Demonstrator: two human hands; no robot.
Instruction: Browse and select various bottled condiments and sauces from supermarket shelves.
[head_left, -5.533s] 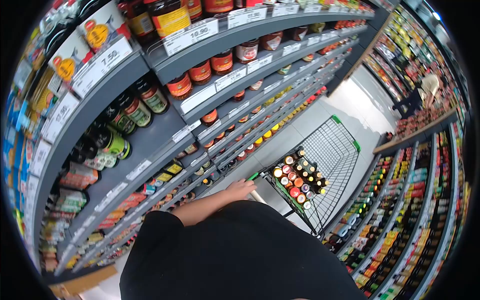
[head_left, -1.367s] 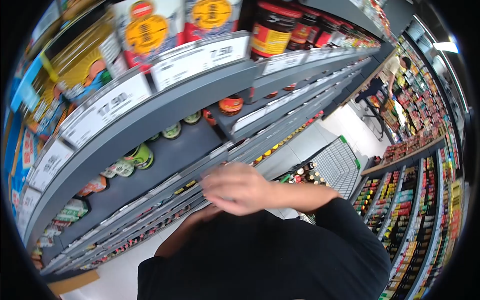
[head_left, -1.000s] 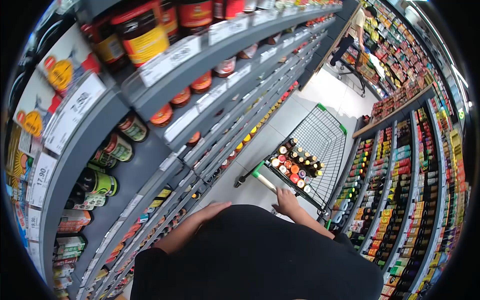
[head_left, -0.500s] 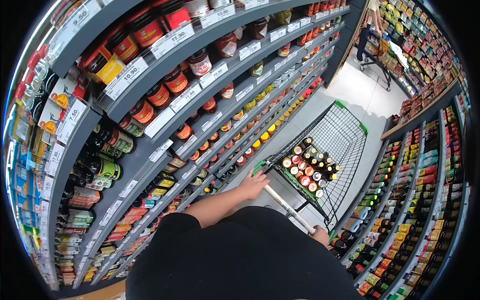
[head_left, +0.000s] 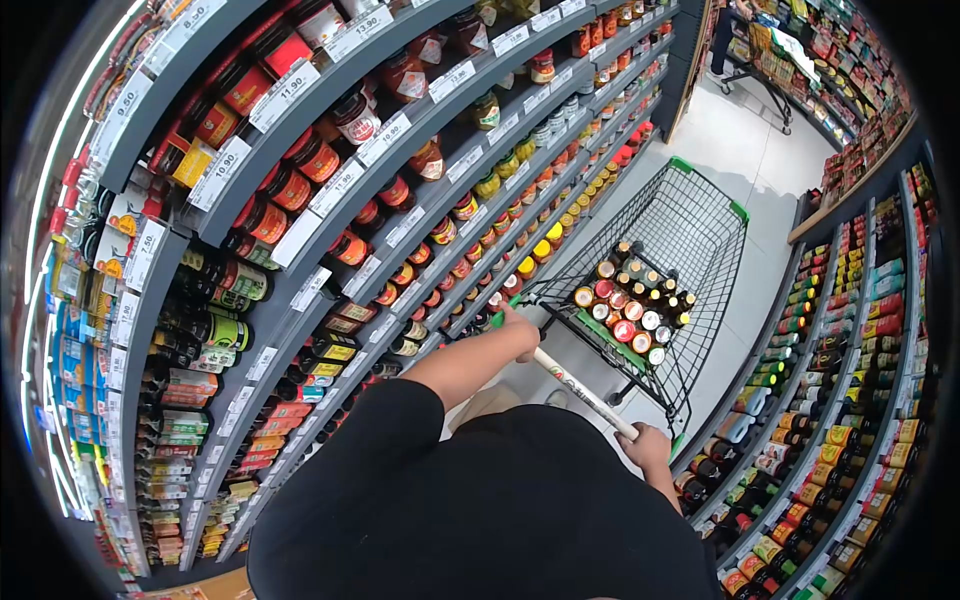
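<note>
A black wire shopping cart (head_left: pixel 690 225) with green corners stands in the aisle ahead of me. Several bottles and jars with coloured caps (head_left: pixel 632 305) fill its near end. My left hand (head_left: pixel 522 336) grips the left end of the cart's white handle bar (head_left: pixel 580 392). My right hand (head_left: pixel 648 446) grips the bar's right end. My black shirt fills the lower part of the view.
Grey shelves of sauce jars (head_left: pixel 380 190) with price tags run along my left. Shelves of bottles (head_left: pixel 850 330) line the right. The white floor (head_left: pixel 745 165) stretches ahead. Another cart (head_left: pixel 765 65) and a person stand at the aisle's far end.
Both hands came to the cart handle: the right hand took it a second ago, then the left hand joined. My view has tipped down and the cart sits further ahead.
</note>
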